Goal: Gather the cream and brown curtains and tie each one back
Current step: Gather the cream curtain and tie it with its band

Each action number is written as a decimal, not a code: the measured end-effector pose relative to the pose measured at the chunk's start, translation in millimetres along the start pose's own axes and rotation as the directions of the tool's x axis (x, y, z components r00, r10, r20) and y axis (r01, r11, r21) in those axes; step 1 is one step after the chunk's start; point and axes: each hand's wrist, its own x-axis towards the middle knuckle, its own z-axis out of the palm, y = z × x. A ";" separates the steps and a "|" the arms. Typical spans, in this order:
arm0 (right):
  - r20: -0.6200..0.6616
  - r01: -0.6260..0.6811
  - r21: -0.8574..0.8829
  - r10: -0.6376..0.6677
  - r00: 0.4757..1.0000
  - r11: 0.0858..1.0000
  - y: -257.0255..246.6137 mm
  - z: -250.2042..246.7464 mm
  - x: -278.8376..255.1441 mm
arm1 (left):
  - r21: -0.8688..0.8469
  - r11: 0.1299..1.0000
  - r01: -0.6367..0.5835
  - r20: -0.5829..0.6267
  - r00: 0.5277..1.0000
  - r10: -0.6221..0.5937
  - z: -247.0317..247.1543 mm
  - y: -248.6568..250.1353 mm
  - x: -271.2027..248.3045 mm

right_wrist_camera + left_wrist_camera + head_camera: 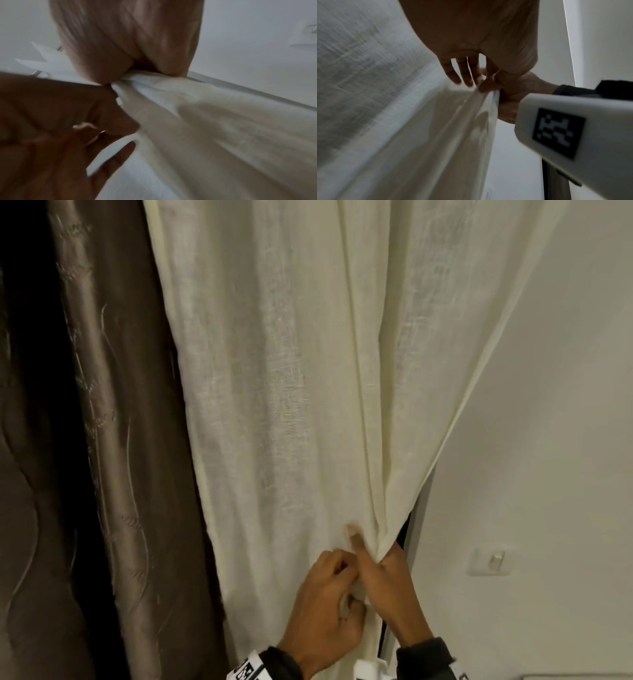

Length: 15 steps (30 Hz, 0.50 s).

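Observation:
The cream curtain (291,405) hangs in the middle and is drawn down to a bunch at the lower right. My right hand (380,556) grips that bunch, its thumb lying up along the cloth. In the right wrist view the right hand (137,73) closes on the gathered folds (223,128). Just to its left, my left hand (346,587) pinches a small piece of cream cloth between thumb and forefinger; I cannot tell whether it is a tie strip. In the left wrist view the left hand's (481,81) other fingers (464,75) stay straight. The brown curtain (85,440) hangs loose at the left.
A white wall (548,405) fills the right side. It carries a small white plate with a metal hook (495,560), to the right of my hands. A dark strip of frame (407,529) shows behind the curtain's edge.

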 end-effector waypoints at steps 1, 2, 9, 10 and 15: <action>-0.021 -0.029 0.024 0.029 0.999 0.999 -1.5 -2.0 2.3 | 0.047 0.998 -0.031 -0.090 0.995 0.035 -3.8 3.0 -0.6; -0.030 -0.041 0.035 0.042 0.999 0.999 -0.9 -5.6 6.0 | 0.105 0.994 -0.039 -0.232 0.971 0.062 -8.9 5.6 -0.1; -0.160 -0.089 -0.084 0.075 0.984 0.993 -7.9 -30.7 38.0 | 0.183 0.929 0.321 -0.732 0.676 -0.089 -33.2 -7.7 3.9; -0.150 -0.074 -0.096 0.059 0.987 0.993 -7.5 -31.7 41.4 | 0.099 0.918 0.384 -0.718 0.666 -0.201 -34.2 -12.3 4.2; -0.058 0.020 -0.065 -0.023 0.998 0.998 -15.6 -4.9 22.3 | -0.096 0.952 0.289 -0.446 0.843 -0.301 -27.9 -16.3 3.9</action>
